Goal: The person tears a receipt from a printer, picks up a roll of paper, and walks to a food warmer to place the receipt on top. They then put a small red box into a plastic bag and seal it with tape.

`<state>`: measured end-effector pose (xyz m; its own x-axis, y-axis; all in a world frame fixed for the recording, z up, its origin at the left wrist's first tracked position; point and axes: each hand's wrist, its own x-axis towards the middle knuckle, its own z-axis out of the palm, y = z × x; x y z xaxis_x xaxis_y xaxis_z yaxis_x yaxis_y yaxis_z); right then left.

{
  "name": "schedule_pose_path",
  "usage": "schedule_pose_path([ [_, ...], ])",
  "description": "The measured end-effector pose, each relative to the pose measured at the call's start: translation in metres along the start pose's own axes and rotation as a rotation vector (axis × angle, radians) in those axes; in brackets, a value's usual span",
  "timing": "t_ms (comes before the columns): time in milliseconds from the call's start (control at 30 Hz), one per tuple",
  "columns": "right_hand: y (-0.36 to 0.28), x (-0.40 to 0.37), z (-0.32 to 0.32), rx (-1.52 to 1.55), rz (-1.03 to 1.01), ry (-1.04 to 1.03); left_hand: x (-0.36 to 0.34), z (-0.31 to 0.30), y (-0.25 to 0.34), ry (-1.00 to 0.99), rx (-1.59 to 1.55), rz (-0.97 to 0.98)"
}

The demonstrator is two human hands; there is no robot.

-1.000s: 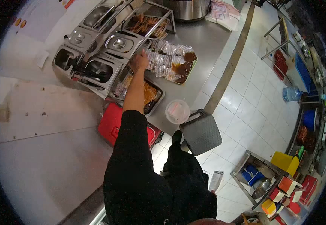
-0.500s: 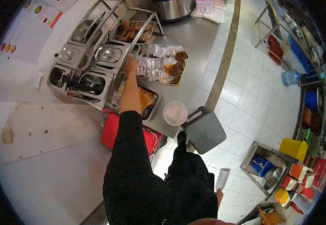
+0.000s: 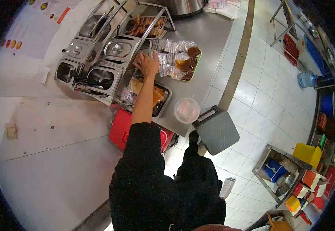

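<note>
At the steel counter [image 3: 210, 36], the person's left hand [image 3: 148, 66] was found palm down, its fingers apart and slightly bent, at the near-side edge of the rows of clear packets [image 3: 169, 65]. No object could be confirmed between the fingers; whether the tips touched a packet could not be told. The packets lay in close rows beside brown-filled bags [image 3: 186, 64] in a green-edged tray.

Next to the wrist, on the side toward the person, stood a steel tray [image 3: 169, 96] with orange-brown food [image 3: 158, 95], partly hidden by the forearm. A lidded pan [image 3: 117, 49] sat on the other side of the hand, and a round plastic tub [image 3: 186, 110] stood near the counter's corner. Only a sliver of the right hand [image 3: 224, 199] showed, low in the view, and it appeared to grip the bottom of a printed sheet [image 3: 227, 187].

In this observer's judgement, sound handling at that spot called for a light fingertip pinch on a packet's loose plastic edge, never on its filled part, with a straight lift so that adjoining rows kept their order. The wrist and sleeve [image 3: 142, 134] were best carried high over the food, and the printed sheet well away from it. Slick film was judged liable to cling or slip, so a slow draw was advisable.
</note>
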<state>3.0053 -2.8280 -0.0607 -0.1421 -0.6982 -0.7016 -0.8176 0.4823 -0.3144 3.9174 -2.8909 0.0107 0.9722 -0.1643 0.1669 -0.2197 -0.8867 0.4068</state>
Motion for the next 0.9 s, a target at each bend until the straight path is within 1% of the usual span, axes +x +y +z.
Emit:
schedule_pose_path([
  [33, -0.002, -0.004, -0.001, 0.003, 0.000, 0.007, -0.005, 0.000, 0.004, 0.017, 0.030, 0.046],
  [67, -0.001, -0.006, 0.000, 0.006, 0.002, 0.006, -0.014, -0.022, 0.023, -0.029, 0.089, 0.052],
  [167, 0.006, -0.010, -0.001, 0.004, -0.003, 0.004, -0.017, -0.020, 0.025, 0.052, 0.138, 0.210],
  [267, 0.016, -0.011, 0.002, 0.007, -0.006, -0.005, -0.017, -0.024, 0.030, 0.128, 0.164, 0.289],
  [367, 0.029, -0.013, 0.002, 0.003, -0.017, -0.009, -0.013, -0.029, 0.040, 0.207, 0.160, 0.318],
  [467, 0.052, -0.015, 0.006, -0.023, -0.072, -0.002, -0.010, -0.055, 0.057, 0.064, 0.070, 0.388],
  [533, 0.072, -0.016, 0.010, -0.032, -0.064, 0.023, -0.006, -0.074, 0.072, -0.071, -0.147, 0.410],
  [567, 0.056, -0.025, 0.011, 0.196, 0.245, 0.058, -0.007, -0.086, 0.082, -0.148, -0.250, 0.421],
  [600, 0.078, -0.027, 0.010, 0.320, 0.076, -0.033, -0.019, -0.113, 0.104, -0.296, -0.450, 0.361],
  [633, 0.078, -0.024, 0.007, 0.158, 0.184, -0.025, -0.031, -0.137, 0.124, -0.447, -0.644, 0.290],
  [667, 0.096, -0.028, 0.020, 0.208, 0.122, 0.100, -0.031, -0.147, 0.130, -0.562, -0.763, 0.351],
  [700, 0.092, -0.038, 0.004, 0.063, -0.083, -0.019, -0.032, -0.157, 0.137, -0.679, -0.881, 0.408],
  [767, 0.137, -0.029, 0.026, 0.006, -0.194, 0.128, -0.049, -0.190, 0.165, -0.990, -1.130, 0.418],
  [800, 0.162, -0.024, 0.038, -0.051, -0.303, 0.195, -0.063, -0.210, 0.185, -1.146, -1.247, 0.421],
  [867, 0.203, -0.022, 0.055, -0.177, -0.514, 0.335, -0.106, -0.249, 0.230, -1.306, -1.295, 0.433],
  [900, 0.203, -0.032, 0.052, 0.013, -0.328, 0.261, -0.128, -0.262, 0.251, -1.389, -1.315, 0.437],
])
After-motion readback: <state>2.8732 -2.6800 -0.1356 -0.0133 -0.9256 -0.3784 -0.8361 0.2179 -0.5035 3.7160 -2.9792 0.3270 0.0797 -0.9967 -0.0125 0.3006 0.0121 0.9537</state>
